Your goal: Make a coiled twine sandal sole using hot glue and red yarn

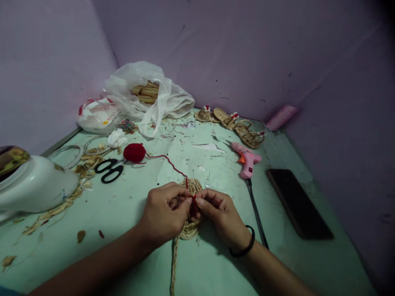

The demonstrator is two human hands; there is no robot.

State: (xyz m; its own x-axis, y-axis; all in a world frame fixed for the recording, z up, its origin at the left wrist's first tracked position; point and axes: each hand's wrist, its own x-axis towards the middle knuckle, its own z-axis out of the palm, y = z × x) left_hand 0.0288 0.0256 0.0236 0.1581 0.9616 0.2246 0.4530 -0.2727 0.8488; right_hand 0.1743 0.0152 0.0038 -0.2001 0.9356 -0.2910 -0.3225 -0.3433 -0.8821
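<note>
Both hands meet over a coiled, sole-shaped piece of braided straw (189,233) near the front middle. My left hand (168,211) pinches red yarn between thumb and fingers. Opposite it, my right hand (219,211), with a black band at the wrist, pinches the same red yarn, fingertips almost touching the left ones. From there the strand runs back to a red yarn ball (134,152). A loose braid tail (174,267) hangs from the coil toward the front edge. The fingers hide part of the yarn and of the coil.
Black-handled scissors (109,170) lie left of the ball, near a white ceramic pot (40,185). To the right are a pink glue gun (246,158), its cable and a dark phone (299,203). Small woven sandals (228,119) and a plastic bag (166,96) stand at the back.
</note>
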